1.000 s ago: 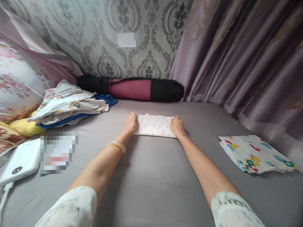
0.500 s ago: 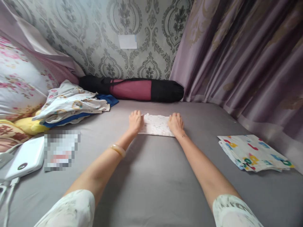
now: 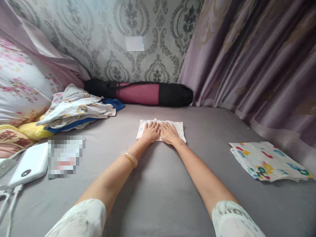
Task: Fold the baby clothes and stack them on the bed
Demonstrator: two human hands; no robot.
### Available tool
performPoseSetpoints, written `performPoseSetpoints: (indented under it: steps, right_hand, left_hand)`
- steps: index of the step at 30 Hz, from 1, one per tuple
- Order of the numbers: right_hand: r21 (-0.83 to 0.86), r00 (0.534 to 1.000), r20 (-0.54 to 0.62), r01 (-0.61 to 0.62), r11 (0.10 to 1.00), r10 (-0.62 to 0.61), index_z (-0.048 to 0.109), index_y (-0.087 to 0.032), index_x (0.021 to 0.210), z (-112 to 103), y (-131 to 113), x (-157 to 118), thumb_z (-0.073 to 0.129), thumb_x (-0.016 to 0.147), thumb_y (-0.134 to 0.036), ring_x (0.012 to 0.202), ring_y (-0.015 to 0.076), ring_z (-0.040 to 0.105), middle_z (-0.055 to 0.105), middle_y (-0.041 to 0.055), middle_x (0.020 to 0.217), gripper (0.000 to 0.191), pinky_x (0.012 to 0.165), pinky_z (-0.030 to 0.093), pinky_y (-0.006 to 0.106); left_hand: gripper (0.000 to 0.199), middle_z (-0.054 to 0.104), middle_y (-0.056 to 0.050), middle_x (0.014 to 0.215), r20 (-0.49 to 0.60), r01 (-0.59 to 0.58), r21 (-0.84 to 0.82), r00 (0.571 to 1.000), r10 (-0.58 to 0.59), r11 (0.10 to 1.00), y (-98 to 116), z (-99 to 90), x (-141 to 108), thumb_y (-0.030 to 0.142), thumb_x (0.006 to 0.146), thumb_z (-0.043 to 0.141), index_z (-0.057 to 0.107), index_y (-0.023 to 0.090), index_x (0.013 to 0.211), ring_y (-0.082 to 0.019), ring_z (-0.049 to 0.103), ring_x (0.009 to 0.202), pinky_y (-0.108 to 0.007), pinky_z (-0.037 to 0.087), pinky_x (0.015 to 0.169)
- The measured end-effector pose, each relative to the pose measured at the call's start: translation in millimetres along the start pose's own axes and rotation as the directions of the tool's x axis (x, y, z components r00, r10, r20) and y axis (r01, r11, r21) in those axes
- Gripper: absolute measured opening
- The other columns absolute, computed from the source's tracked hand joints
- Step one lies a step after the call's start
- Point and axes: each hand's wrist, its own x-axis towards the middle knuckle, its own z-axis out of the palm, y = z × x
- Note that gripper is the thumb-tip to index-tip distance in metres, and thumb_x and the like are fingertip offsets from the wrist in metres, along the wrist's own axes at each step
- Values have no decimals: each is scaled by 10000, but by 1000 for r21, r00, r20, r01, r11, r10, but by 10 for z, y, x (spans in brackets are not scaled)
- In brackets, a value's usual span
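A small folded white cloth with a faint print [image 3: 181,131] lies flat on the grey sheet [image 3: 158,184], straight ahead. My left hand [image 3: 151,131] rests palm down on its middle, fingers spread. Right beside it, my right hand [image 3: 169,132] also presses flat on the cloth, fingers apart. The two hands nearly touch at the cloth's centre, and its left and right ends show on either side of them. Neither hand grips anything.
Folded cloth with colourful shapes [image 3: 269,159] lies at the right. At the left are a pile of clothes [image 3: 74,105], a white power bank with cables [image 3: 29,164] and a blurred packet [image 3: 65,158]. A black and red bag [image 3: 138,93] lies along the wall.
Both hands have let go of the cloth's left and right ends and moved inward onto its middle. Their fingers have opened out flat.
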Motion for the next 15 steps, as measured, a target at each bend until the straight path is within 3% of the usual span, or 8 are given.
performPoseSetpoints:
  steps: [5, 15]
  right_hand:
    - [6, 999, -35, -30, 1000, 30, 334, -160, 1515, 57, 23, 16, 237, 984, -304, 1474, 241, 187, 263, 58, 1601, 559, 1194, 103, 469]
    - [-4, 954, -109, -282, 959, 280, 283, -38, 1517, 91, 230, -19, 231, 993, -354, 1471, 254, 196, 251, 136, 1595, 615, 1192, 127, 392]
  left_hand:
    - [562, 327, -119, 1569, 25, 9, 0, 1000, -9, 1000, -67, -5, -4, 457, 1004, 239, 361, 182, 1479, -297, 269, 1451, -498, 201, 1171]
    - [627, 336, -176, 1543, 20, 59, -8, 998, -59, 998, -354, -74, -85, 547, 980, 262, 363, 147, 1453, -298, 275, 1443, -468, 192, 1169]
